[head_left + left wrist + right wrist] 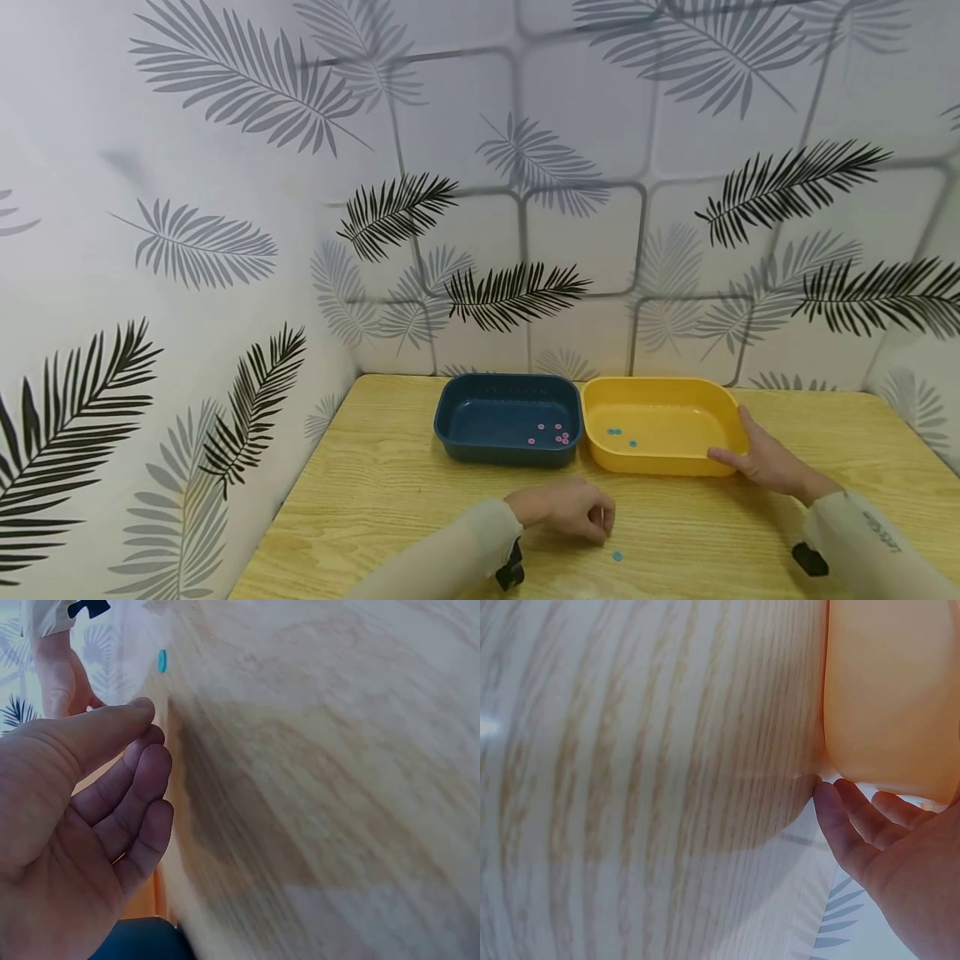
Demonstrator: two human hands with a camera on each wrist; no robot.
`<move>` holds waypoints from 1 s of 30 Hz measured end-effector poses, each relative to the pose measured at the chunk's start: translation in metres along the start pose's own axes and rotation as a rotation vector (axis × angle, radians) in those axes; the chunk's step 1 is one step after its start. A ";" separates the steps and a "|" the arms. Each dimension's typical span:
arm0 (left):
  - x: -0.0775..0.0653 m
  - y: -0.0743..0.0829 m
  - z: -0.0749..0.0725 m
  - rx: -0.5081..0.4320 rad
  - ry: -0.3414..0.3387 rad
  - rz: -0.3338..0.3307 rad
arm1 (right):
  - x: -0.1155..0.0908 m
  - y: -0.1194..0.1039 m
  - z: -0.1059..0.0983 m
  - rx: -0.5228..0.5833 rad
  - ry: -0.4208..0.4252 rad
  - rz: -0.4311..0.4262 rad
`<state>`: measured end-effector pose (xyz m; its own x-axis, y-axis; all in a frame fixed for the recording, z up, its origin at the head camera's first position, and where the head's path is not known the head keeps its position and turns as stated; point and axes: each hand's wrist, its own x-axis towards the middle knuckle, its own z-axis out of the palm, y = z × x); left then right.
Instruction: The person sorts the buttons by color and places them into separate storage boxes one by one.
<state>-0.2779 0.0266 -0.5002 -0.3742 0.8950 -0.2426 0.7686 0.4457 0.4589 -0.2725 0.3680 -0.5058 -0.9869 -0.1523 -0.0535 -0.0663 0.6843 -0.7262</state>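
A small blue button [617,556] lies on the table, just off the fingertips of my left hand [573,508]. In the left wrist view the thumb and fingers of my left hand [112,795] are loosely bent with nothing visible between them, and the blue button [162,661] lies beyond them. My right hand [765,458] holds the right end of the yellow basin [652,462], thumb at its near corner and fingers along its side. The right wrist view has my right hand [885,847] against the basin's wall [892,697]. Three blue buttons [614,432] lie inside.
A dark blue basin [502,454] stands directly left of the yellow one, with several pink buttons [558,438] toward its right side. Both stand near the back of the wooden table [375,500], before a leaf-patterned wall [480,233].
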 end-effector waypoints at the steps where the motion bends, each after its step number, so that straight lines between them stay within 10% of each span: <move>1: 0.000 0.000 -0.001 -0.005 0.007 0.001 | 0.000 0.000 0.000 0.002 0.000 0.000; 30: 0.004 0.009 -0.034 -0.164 0.248 0.012 | 0.000 0.001 0.001 -0.019 0.014 -0.006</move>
<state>-0.2905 0.0344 -0.4679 -0.4967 0.8675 -0.0292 0.6869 0.4134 0.5977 -0.2728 0.3679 -0.5071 -0.9884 -0.1465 -0.0390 -0.0751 0.6965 -0.7136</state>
